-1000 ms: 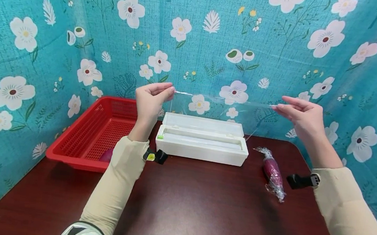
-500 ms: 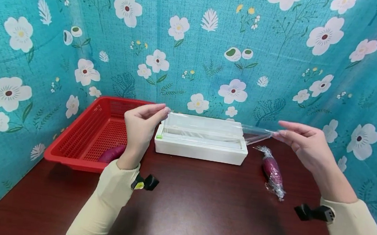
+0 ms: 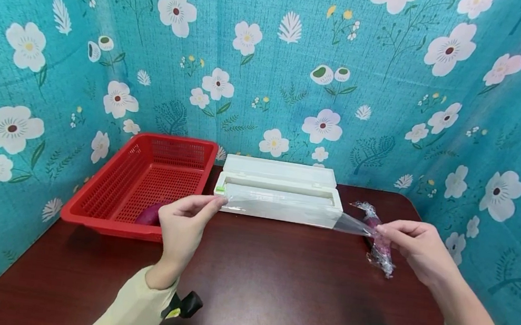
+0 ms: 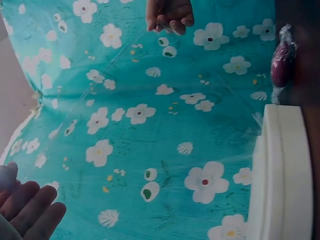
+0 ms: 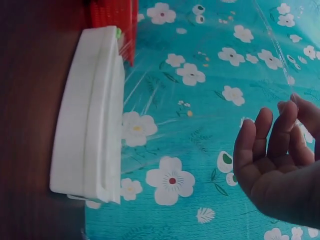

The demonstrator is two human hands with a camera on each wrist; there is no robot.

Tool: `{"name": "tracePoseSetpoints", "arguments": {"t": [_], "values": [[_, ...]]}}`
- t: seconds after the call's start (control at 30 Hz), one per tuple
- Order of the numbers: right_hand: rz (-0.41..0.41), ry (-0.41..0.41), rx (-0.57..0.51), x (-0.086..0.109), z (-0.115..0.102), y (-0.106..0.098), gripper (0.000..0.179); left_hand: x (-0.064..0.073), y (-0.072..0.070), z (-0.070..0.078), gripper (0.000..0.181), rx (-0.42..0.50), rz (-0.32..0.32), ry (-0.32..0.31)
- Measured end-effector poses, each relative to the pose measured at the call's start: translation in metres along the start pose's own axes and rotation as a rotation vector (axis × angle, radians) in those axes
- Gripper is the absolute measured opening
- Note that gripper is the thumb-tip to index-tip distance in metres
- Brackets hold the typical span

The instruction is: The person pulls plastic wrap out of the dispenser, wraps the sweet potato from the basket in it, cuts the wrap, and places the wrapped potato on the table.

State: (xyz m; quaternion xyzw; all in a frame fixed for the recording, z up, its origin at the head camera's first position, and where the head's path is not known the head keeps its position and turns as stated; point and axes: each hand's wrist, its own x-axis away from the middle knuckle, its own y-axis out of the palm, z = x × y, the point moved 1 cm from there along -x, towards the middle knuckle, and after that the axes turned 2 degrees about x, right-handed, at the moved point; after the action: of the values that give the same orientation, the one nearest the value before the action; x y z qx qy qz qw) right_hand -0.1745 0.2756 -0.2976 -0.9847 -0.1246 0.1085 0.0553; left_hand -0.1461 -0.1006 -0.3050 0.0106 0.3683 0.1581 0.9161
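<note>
Clear plastic wrap (image 3: 284,210) stretches between both hands in front of a white wrap dispenser box (image 3: 279,215). My left hand (image 3: 187,229) pinches one corner of the film between thumb and fingers, left of the box. On the other side my right hand (image 3: 415,250) pinches the opposite corner. The box's lid (image 3: 281,170) stands raised at the back, and a roll lies inside. Beside the right fingertips, overlapped by the film in the head view, lies a purple sweet potato (image 3: 382,249) wrapped in plastic with twisted ends.
A red perforated basket (image 3: 134,230) stands at the left with an unwrapped purple sweet potato (image 3: 149,215) in it, partly behind the left hand. Dark brown table (image 3: 276,286) spreads in front of the box. A flowered teal curtain (image 3: 268,89) closes off the back and sides.
Both hands have come down and toward the person, drawing the film from high above the box to a low position over its front. Box, basket and wrapped sweet potato stay put.
</note>
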Motion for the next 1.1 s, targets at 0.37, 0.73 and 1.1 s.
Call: {"name": "tracePoseSetpoints", "arguments": {"t": [0.37,0.73,1.1], "values": [[-0.282,0.011,0.085,0.019,0.024,0.006,0.04,0.036,-0.019,-0.022,0.015,0.006,-0.054,0.003],[-0.604,0.14,-0.032,0.026,0.055,0.011,0.052,0.068,-0.029,-0.019,0.014,-0.128,-0.269,-0.229],[-0.719,0.227,0.039,0.027,0.089,0.03,0.059,0.075,-0.042,-0.044,0.014,-0.334,-0.61,-0.355]]}}
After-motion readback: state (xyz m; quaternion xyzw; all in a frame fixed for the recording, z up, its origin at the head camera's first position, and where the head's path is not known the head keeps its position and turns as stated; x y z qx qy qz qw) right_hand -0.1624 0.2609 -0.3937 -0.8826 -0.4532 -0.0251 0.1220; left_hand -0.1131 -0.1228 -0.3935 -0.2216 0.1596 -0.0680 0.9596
